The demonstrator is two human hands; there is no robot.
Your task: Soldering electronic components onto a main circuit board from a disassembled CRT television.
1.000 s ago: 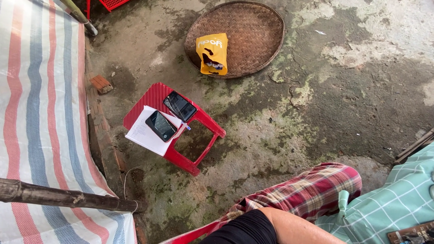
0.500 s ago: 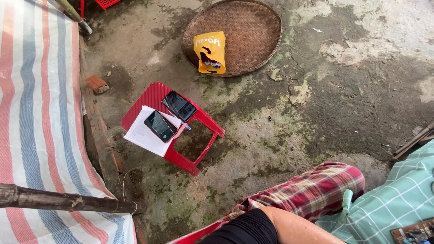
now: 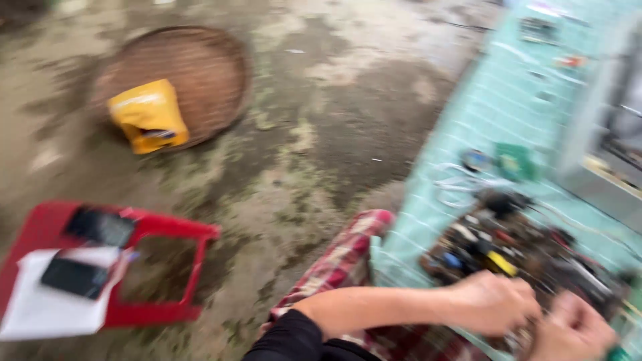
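Stool [image 3: 167, 267] with 2 phones [image 3: 100, 227] left of hands [image 3: 491, 304]

a makeshift repair spot on the ground of a home yard, outdoors or half-open; the floor [image 3: 348, 127] is rough, stained concrete with greenish patches; a round woven basket tray [image 3: 200, 73] lies on it with a yellow packet [image 3: 147, 113] at its near edge; a low red plastic stool [image 3: 167, 230] carries two dark phones and white paper; a pale green checked cloth [image 3: 461, 134] is spread with a circuit board [image 3: 515, 247], wires and small electronic parts.
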